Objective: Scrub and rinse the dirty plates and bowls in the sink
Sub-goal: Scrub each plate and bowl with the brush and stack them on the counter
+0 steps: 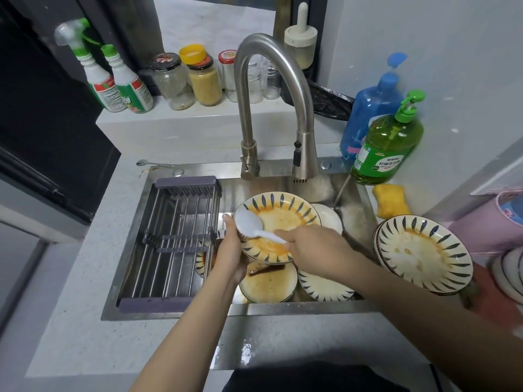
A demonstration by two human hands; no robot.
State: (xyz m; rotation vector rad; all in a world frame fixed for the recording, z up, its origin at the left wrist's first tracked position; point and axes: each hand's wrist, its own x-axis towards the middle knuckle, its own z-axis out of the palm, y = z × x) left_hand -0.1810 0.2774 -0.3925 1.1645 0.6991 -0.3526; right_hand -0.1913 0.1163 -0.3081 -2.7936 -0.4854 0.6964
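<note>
Over the steel sink [254, 308] my left hand [232, 250] grips the near-left rim of a striped plate [283, 219] smeared with orange sauce, holding it tilted. My right hand [314, 251] grips the handle of a white plastic spoon [250, 223], whose bowl lies over the plate's left edge. Below in the sink lie more dirty dishes: a sauce-stained plate [268, 287], a striped plate [322, 287] and a white bowl [328, 217]. A stack of dirty striped plates [421, 250] sits on the counter at the right.
A drying rack [175, 239] spans the sink's left half. The faucet [302, 154] arches over the middle, with no water visible. Green dish soap [387, 148], a blue bottle [370, 108] and a yellow sponge [392, 200] stand at the back right. Jars and spray bottles line the ledge.
</note>
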